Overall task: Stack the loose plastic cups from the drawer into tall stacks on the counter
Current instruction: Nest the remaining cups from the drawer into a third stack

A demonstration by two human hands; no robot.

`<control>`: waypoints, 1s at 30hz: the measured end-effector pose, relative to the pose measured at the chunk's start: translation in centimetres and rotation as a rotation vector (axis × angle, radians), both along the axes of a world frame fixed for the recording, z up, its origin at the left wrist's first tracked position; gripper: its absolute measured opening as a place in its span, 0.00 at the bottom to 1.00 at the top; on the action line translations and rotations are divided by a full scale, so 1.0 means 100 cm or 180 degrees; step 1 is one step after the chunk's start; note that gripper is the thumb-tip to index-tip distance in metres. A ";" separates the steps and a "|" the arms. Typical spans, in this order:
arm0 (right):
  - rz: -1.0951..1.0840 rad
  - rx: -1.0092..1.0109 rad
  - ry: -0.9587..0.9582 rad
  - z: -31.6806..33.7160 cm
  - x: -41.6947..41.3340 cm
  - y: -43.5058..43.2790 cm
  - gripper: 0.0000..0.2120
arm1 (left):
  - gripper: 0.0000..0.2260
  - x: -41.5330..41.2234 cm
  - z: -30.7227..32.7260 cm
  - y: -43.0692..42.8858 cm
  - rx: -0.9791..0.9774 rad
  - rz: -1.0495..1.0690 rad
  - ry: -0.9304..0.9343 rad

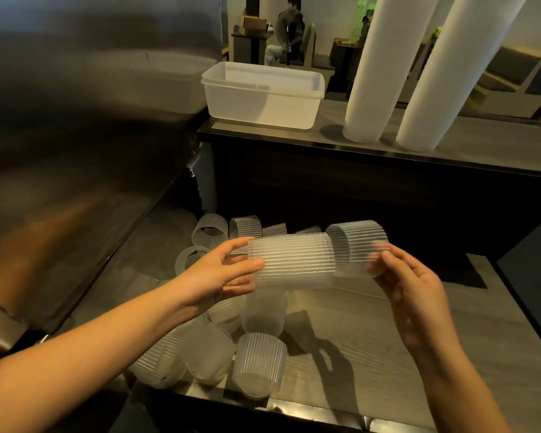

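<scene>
Over the drawer (pixel 419 354), the left hand (pixel 219 273) gripped a ribbed cup (pixel 292 265) and the right hand (pixel 409 282) pinched a second cup (pixel 356 245), their ends meeting. Keeping both axes aligned should nest them cleanly for the worktop (pixel 450 145) stacks (pixel 375 73).

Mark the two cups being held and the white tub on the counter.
left cup (pixel 294 264): head view, middle of its ribbed side wall.
right cup (pixel 361 242): head view, upper part of its ribbed side wall.
white tub (pixel 263 101): head view, front wall.
</scene>
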State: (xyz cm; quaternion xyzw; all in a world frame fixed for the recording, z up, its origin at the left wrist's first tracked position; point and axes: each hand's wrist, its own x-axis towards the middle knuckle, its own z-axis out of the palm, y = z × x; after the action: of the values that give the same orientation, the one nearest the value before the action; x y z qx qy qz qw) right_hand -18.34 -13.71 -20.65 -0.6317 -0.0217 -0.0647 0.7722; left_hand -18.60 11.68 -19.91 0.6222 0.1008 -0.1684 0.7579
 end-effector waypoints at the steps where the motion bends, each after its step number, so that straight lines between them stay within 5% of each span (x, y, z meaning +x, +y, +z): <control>1: 0.0067 -0.0046 0.0001 -0.002 -0.002 0.002 0.19 | 0.27 0.000 0.000 0.001 -0.0040 0.0008 0.0023; 3: 0.0048 -0.0247 0.0052 -0.005 -0.006 0.008 0.23 | 0.31 0.001 -0.002 0.004 -0.0076 0.0018 0.0058; 6: -0.0067 -0.0249 0.0191 -0.004 -0.009 0.012 0.06 | 0.31 0.001 -0.004 0.004 -0.0089 0.0010 0.0095; 11: -0.0074 -0.0631 0.0189 -0.006 -0.013 0.013 0.11 | 0.31 0.002 -0.005 0.005 0.0082 0.0038 0.0051; 24: 0.0036 -0.0418 0.0288 -0.014 -0.007 0.010 0.08 | 0.25 0.000 0.002 -0.001 -0.0141 0.0063 0.0107; 28: 0.0429 -0.0470 0.0330 -0.017 -0.010 0.014 0.21 | 0.27 0.000 0.001 0.001 0.0013 -0.0110 -0.0007; 30: 0.0502 -0.0576 0.0350 -0.017 -0.011 0.019 0.13 | 0.28 -0.001 -0.001 0.001 0.0062 -0.0141 -0.0008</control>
State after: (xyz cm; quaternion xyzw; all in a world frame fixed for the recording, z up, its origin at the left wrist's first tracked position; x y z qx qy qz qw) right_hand -19.46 -11.85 -22.37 -0.6977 -0.0347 0.0331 0.7148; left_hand -18.69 11.73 -20.05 0.6319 0.0877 -0.1834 0.7480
